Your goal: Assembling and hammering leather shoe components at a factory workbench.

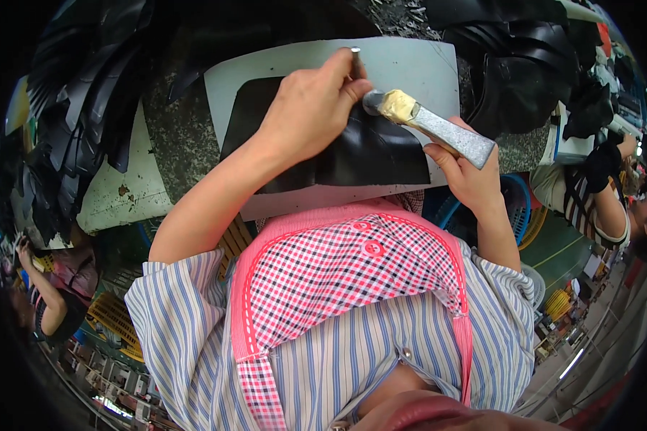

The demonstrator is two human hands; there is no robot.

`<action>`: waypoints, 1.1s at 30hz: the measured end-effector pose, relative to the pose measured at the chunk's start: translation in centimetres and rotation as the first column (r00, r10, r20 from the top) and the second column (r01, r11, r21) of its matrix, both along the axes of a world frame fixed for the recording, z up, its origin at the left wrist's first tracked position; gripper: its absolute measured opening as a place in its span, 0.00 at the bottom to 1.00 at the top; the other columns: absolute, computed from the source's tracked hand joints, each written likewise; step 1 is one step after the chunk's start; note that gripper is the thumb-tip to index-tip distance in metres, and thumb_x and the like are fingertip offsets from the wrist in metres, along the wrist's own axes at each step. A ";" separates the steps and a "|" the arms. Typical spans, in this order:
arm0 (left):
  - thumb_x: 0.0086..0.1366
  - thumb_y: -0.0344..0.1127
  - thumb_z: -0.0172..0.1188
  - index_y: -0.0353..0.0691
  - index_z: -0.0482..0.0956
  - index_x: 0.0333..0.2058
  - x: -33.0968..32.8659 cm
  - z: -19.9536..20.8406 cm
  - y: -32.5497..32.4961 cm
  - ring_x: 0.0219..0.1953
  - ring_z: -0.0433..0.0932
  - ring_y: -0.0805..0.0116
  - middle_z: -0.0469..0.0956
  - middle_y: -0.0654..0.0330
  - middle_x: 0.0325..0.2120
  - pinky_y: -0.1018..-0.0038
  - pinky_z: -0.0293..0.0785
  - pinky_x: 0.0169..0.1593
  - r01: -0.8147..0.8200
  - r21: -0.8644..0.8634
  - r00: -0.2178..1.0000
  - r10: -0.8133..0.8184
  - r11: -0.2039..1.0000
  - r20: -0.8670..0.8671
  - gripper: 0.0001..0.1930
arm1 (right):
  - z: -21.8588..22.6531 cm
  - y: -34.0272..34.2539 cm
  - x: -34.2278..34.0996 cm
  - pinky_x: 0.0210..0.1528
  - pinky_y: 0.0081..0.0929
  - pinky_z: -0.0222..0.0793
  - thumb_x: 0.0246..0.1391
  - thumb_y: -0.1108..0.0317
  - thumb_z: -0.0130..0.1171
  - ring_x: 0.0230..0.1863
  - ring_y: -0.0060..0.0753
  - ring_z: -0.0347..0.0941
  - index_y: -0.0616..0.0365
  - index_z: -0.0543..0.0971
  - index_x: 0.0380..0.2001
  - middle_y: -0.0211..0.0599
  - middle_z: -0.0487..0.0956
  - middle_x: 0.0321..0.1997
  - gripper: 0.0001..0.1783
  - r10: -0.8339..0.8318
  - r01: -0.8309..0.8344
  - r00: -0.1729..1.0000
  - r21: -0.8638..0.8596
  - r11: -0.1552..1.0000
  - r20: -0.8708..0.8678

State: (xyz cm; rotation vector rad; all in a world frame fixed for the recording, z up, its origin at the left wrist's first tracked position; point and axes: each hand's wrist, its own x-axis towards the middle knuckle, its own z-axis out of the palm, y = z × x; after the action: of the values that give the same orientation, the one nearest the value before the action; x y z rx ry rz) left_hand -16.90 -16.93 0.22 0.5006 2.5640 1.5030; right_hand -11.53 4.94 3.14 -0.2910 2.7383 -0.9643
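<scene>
Head view — left grip [313, 100] pinches a metal rod [356, 63] — right grip [474, 178] clasps a flared hammer [447, 133].

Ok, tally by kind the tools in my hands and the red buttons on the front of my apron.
Hammer: 1, in the right fingers
Metal rod, likely a punch, lower end hidden: 1, in the left fingers
Red buttons on the checked apron: 2
Total: 4
</scene>
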 end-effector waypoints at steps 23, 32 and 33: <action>0.55 0.32 0.52 0.35 0.70 0.25 0.5 -1.8 0.1 0.21 0.75 0.60 0.74 0.57 0.16 0.72 0.70 0.25 0.080 -0.281 0.848 -0.213 0.956 -0.485 0.06 | 6.5 -0.6 -3.3 0.19 0.26 0.59 0.42 0.68 0.56 0.14 0.34 0.63 0.60 0.71 0.28 0.43 0.66 0.14 0.09 0.059 -0.059 0.997 0.014 0.998 -0.043; 0.56 0.28 0.50 0.37 0.67 0.29 -0.5 -0.3 0.2 0.26 0.76 0.63 0.76 0.56 0.21 0.74 0.70 0.30 0.164 -0.080 0.977 -0.173 0.983 -0.122 0.02 | 8.0 0.0 -2.0 0.22 0.16 0.60 0.44 0.73 0.56 0.19 0.18 0.65 0.64 0.72 0.27 0.30 0.70 0.18 0.06 -0.123 -0.018 0.929 -0.374 0.927 -0.348; 0.55 0.29 0.50 0.37 0.67 0.27 -0.2 -0.7 -0.1 0.24 0.76 0.60 0.75 0.55 0.19 0.71 0.70 0.28 0.180 -0.178 0.930 -0.226 0.967 -0.291 0.03 | 7.3 -0.7 -2.2 0.21 0.17 0.60 0.44 0.73 0.57 0.18 0.20 0.66 0.63 0.72 0.27 0.32 0.70 0.17 0.07 -0.006 -0.109 0.930 -0.293 0.950 -0.368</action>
State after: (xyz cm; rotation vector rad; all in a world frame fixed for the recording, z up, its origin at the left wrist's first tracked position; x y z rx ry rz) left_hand -17.08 -17.05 -0.51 1.0206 2.7167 1.2363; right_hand -13.77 4.26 10.45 -0.6564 2.8695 -1.4576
